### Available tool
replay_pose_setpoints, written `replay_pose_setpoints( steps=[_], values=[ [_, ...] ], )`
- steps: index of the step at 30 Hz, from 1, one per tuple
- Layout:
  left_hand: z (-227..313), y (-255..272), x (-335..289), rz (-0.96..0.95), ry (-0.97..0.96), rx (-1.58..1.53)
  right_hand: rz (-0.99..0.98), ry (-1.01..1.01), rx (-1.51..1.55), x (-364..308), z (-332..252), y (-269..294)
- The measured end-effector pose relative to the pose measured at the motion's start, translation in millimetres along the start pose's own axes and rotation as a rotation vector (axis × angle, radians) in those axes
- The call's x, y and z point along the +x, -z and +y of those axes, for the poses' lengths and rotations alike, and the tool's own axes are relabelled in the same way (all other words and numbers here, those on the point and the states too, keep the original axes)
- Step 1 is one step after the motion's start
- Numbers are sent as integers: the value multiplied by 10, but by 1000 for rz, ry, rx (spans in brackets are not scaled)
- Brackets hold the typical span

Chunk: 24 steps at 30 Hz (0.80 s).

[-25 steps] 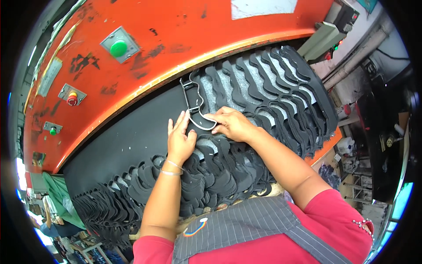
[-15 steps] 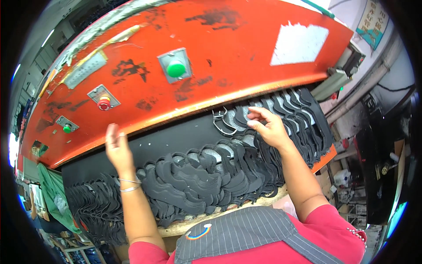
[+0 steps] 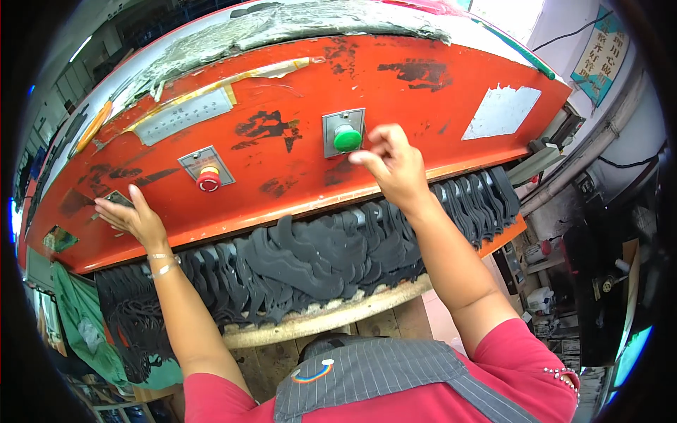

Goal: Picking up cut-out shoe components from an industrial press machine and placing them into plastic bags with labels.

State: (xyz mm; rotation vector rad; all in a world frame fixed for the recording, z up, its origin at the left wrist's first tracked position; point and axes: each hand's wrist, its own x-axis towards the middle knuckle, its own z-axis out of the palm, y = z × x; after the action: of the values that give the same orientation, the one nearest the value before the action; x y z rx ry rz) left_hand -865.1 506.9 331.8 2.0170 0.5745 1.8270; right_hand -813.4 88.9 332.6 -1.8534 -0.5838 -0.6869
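My left hand (image 3: 132, 217) is raised at the left of the orange machine front (image 3: 296, 176), its fingers outstretched over a small control plate. Those fingers hide the small button there. Beside the large green push button (image 3: 346, 139) is my right hand (image 3: 396, 169), fingers loosely bent and thumb apart, with nothing in it. Whether it touches the button I cannot tell. Below both hands lie many dark grey, wavy-edged cut pieces (image 3: 310, 257), in a loose heap at the middle and in rows to either side.
A red mushroom-shaped button (image 3: 209, 180) sits between my hands. The pale rounded table edge (image 3: 328, 315) runs in front of my apron. Green cloth (image 3: 84, 324) hangs at the left. At the right, a pipe (image 3: 599, 134) rises along the wall near cluttered shelves.
Both hands have moved to the machine's buttons, the left one leftward, the right one up and left. The view has shifted; the metal cutting die and bare black sheet no longer show.
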Motion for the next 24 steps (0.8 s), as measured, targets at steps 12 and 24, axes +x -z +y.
replay_pose_setpoints(
  steps=[12, 24],
  values=[
    [861, 1761, -2082, -1009, -326, -262, -669, -138, -624, -1965, -41, 516],
    [956, 1875, -2457, -938, -322, -32, -523, -44, -680, -2221, 80, 460]
  ],
)
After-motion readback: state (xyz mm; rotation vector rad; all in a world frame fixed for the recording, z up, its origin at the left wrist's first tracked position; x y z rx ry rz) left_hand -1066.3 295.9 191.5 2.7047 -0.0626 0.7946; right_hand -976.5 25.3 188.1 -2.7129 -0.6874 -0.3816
